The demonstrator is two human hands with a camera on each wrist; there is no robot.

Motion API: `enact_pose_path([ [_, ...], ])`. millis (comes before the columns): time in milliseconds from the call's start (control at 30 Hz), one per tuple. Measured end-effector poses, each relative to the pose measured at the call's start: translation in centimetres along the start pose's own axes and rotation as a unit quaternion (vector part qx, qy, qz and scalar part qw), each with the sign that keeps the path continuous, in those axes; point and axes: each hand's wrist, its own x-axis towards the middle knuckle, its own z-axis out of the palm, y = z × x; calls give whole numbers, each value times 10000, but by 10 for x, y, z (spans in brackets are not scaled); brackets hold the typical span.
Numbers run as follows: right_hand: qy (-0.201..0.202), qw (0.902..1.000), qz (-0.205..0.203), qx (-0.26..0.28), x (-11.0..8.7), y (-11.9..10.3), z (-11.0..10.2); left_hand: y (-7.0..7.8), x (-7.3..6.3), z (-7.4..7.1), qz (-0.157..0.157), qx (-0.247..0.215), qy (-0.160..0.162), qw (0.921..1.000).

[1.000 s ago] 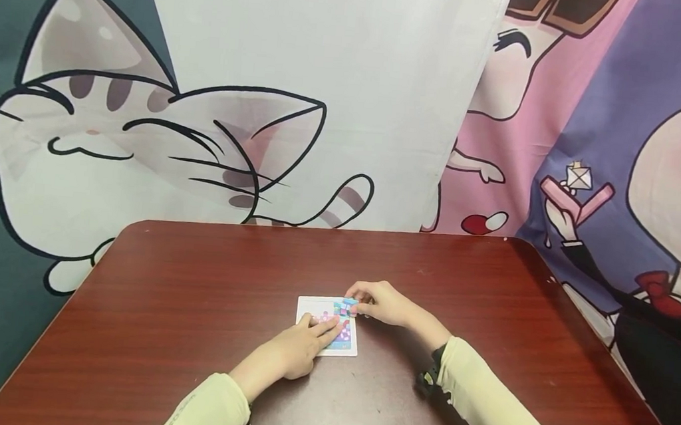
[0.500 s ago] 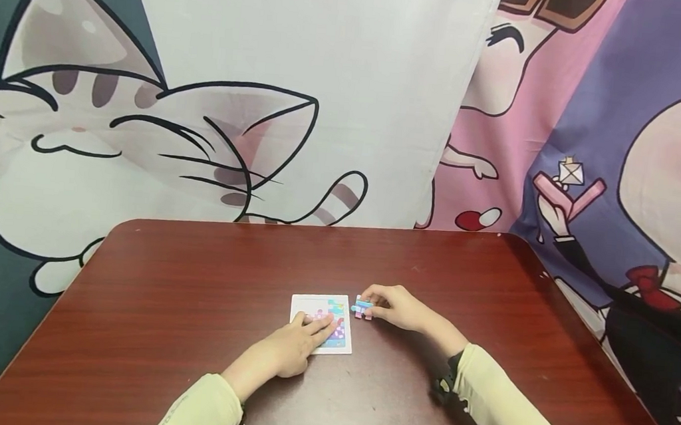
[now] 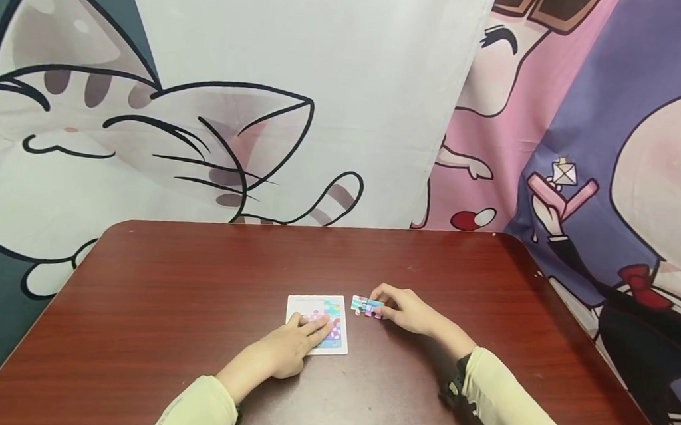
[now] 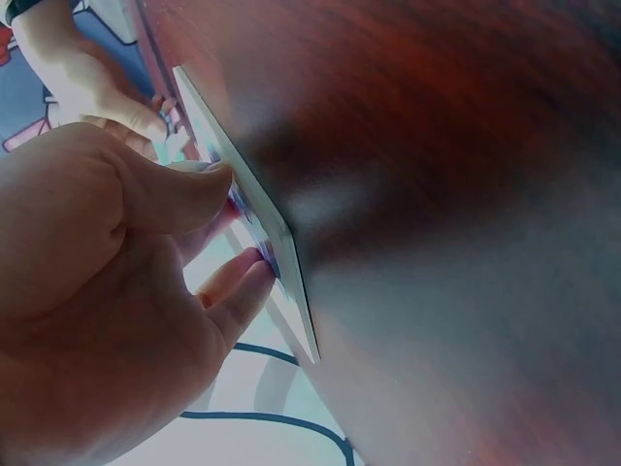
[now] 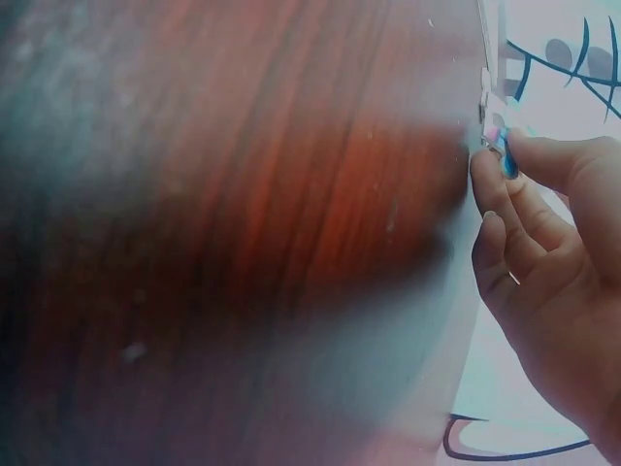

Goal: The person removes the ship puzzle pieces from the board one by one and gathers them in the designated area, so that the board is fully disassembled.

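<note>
A square white jigsaw tray [image 3: 303,299] lies on the table, partly filled with pink, purple and blue puzzle pieces [image 3: 334,319]. My left hand [image 3: 286,347] rests on it, fingers extended over the pieces and covering its lower left part. In the left wrist view, the left fingertips [image 4: 254,272] touch the tray's face. Just right of the tray, my right hand [image 3: 407,311] pinches a small group of blue and pink jigsaw pieces [image 3: 362,305] between thumb and fingers. The right wrist view shows those jigsaw pieces [image 5: 499,136] edge-on, low at the tabletop.
The reddish-brown wooden table [image 3: 203,282] stretches out around both hands. Behind it hangs a cloth backdrop [image 3: 307,30] printed with a cartoon cat and other figures.
My right hand has taken jigsaw pieces from the tray's upper right corner out to the right, onto or close above the table. My left hand stays on the tray.
</note>
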Motion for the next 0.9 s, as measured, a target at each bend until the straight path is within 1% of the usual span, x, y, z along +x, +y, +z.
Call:
enact_pose_path([
  [167, -7, 9999, 161, 41, -1, 4, 0, -1, 0, 1, 1, -50, -22, 10000],
  [367, -38, 9998, 150, 105, -2, 7, -5, -1, 0, 1, 37, -60, -32, 10000],
  [667, 129, 9986, 414, -311, -1, 11, -8, -2, 1, 1, 25, -7, -20, 10000],
  [833, 389, 9972, 204, -602, 1, 14, -7, -2, 0, 1, 75, -2, 24, 10000],
  [900, 433, 9968, 128, -656, 1, 15, -7, -2, 0, 0, 75, -20, 19, 10000],
])
